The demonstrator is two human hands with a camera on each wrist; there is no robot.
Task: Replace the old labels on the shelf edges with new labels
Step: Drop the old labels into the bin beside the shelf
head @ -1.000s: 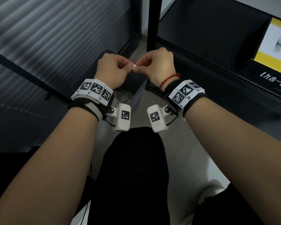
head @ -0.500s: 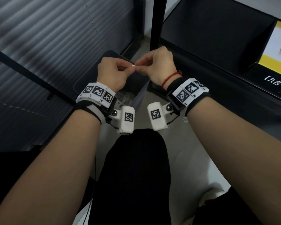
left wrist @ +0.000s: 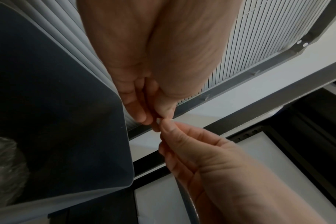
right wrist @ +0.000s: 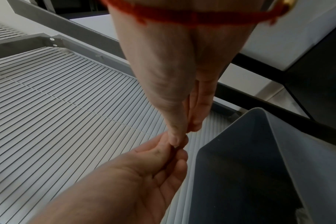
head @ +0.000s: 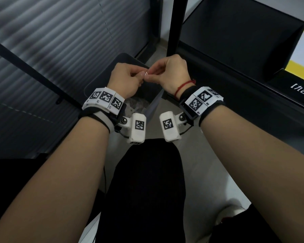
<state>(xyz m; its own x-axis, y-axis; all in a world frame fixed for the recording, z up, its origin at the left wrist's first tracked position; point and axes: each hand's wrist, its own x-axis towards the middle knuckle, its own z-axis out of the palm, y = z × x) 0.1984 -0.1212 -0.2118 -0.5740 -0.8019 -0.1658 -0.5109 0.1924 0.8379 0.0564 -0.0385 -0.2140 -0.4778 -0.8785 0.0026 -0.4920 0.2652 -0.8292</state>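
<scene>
Left hand [head: 125,81] and right hand [head: 172,72] both pinching label scrap [head: 146,73]

Right hand [right wrist: 175,91] and left hand [right wrist: 144,174] fingertip-to-fingertip beside grey bin [right wrist: 259,166]

2 hands [head: 125,79] [head: 172,71], 1 label scrap [head: 146,73], 1 bin [right wrist: 259,159], 2 wrist cams [head: 138,128] [head: 169,126]

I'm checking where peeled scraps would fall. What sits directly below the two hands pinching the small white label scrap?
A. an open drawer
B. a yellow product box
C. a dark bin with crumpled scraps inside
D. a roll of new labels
C: the left hand and right hand pinch the white label scrap over a dark bin holding crumpled scraps.
</scene>
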